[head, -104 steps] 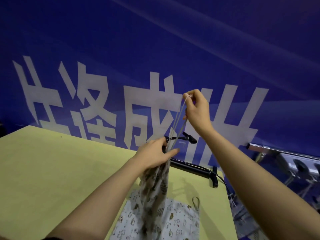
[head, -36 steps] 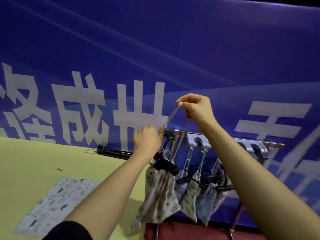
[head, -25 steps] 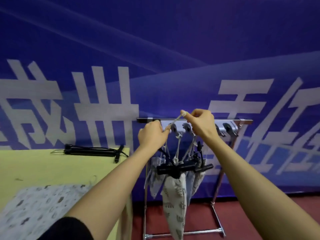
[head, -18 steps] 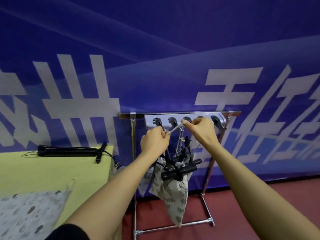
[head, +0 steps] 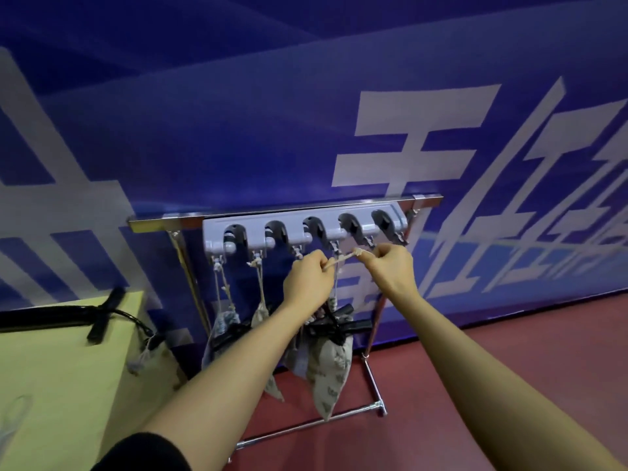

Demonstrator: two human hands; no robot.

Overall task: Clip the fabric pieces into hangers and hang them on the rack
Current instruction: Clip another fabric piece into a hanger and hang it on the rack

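Note:
A chrome rack [head: 190,283] carries a grey holder bar [head: 306,229] with several black clamps and small hooks under it. My left hand [head: 307,283] and my right hand [head: 390,266] each pinch an end of a pale cord loop [head: 341,259], stretched between them just below the hooks near the bar's right half. From the cord hangs a black clip hanger [head: 339,326] holding a patterned fabric piece [head: 328,372]. Other patterned fabric pieces [head: 219,334] hang on cords from the left hooks.
A yellow table [head: 57,365] stands to the left, with a black hanger [head: 78,316] lying on its far edge. A blue banner with white characters [head: 407,147] covers the wall behind the rack. The floor [head: 492,351] is dark red.
I turned from the table to the rack. Both hands carried the cord, hanger and fabric rightward and brought the cord level beneath the hooks.

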